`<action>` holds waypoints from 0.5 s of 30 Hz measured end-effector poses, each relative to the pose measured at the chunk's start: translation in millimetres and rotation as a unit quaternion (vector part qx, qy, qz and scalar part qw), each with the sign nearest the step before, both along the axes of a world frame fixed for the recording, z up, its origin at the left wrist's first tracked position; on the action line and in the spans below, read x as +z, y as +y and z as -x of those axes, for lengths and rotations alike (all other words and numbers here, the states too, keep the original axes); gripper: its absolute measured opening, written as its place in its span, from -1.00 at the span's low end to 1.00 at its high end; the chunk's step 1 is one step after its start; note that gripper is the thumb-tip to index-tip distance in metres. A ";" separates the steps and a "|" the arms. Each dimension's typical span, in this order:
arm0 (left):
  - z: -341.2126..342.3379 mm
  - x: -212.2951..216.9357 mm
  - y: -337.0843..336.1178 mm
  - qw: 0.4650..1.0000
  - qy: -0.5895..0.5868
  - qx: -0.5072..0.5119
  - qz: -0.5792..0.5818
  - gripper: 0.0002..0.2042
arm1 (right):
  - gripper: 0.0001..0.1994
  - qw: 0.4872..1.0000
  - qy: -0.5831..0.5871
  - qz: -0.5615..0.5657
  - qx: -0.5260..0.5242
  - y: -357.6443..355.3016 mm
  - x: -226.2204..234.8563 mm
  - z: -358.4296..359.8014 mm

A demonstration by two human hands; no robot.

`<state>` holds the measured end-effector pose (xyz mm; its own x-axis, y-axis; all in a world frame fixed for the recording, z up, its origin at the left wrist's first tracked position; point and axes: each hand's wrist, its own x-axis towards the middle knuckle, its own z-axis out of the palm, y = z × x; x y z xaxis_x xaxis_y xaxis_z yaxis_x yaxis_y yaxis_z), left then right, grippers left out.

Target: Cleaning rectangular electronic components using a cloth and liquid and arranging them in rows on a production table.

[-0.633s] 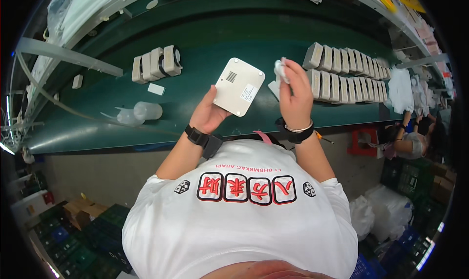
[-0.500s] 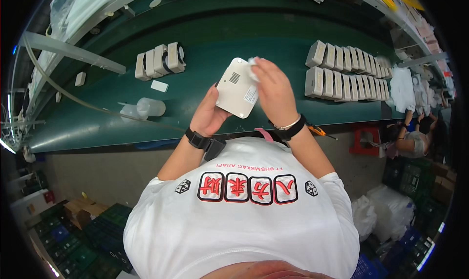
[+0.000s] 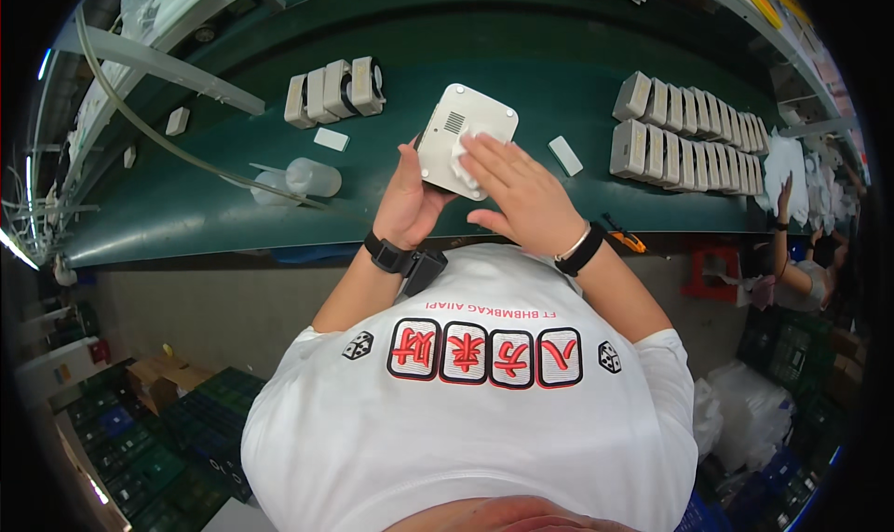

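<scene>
My left hand (image 3: pixel 410 202) grips a white square plastic device (image 3: pixel 463 132) with a small vent grille, holding it from below above the green belt (image 3: pixel 521 48). My right hand (image 3: pixel 520 192) lies flat on the device's face, pressing a small white cloth (image 3: pixel 470 155) against it with the fingers. Both wrists wear dark bands.
Two rows of several white devices (image 3: pixel 689 132) stand on edge at the right of the belt. A few more white devices (image 3: pixel 333 90) stand at the left, by a clear plastic bottle (image 3: pixel 303 176) and small white blocks (image 3: pixel 331 139). Another person (image 3: pixel 792 262) works at the far right.
My right hand has come down from beside the device onto its face with the cloth. The device has tilted to lie flatter in my left hand.
</scene>
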<state>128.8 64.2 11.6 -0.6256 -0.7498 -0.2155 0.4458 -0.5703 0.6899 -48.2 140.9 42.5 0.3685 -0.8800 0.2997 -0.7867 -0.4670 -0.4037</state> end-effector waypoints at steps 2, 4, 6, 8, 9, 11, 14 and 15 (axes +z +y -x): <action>1.0 -2.6 -1.4 1.000 -0.005 -0.008 -0.005 -0.20 | -0.36 0.998 -0.020 0.005 -0.056 -3.5 -0.4 -7.5; -0.3 -7.5 -1.6 0.999 -0.018 -0.022 -0.016 -0.19 | -0.43 0.998 -0.042 0.036 -0.035 -10.5 -5.0 -29.3; -3.4 -12.8 -2.9 1.000 -0.008 -0.017 -0.020 -0.20 | -0.46 0.997 -0.053 0.051 -0.028 -11.3 -10.5 -33.2; -6.2 -15.7 -6.1 1.000 0.016 -0.001 -0.026 -0.24 | -0.53 0.998 -0.028 0.056 0.003 -8.6 -16.1 -25.6; -7.3 -17.2 -7.6 1.000 0.016 -0.005 -0.027 -0.24 | -0.57 0.998 -0.015 0.058 0.019 -6.3 -18.5 -20.9; -9.7 -18.1 -9.2 0.999 0.002 0.034 -0.009 -0.34 | -0.59 0.998 -0.032 0.051 0.012 1.9 -22.9 -7.3; -12.4 -11.5 -9.3 0.999 0.000 0.047 -0.001 -0.41 | -0.63 0.997 -0.066 0.039 0.009 11.5 -31.0 12.9; -13.1 -6.6 -9.1 0.999 0.003 0.038 -0.002 -0.43 | -0.66 0.989 -0.129 0.049 -0.051 13.0 -35.9 18.6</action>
<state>141.9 55.1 5.0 -0.5685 -0.7943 -0.2141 0.4926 -0.5371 0.6847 -66.8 153.8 6.5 0.1793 -0.8706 0.4582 -0.7080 -0.4376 -0.5543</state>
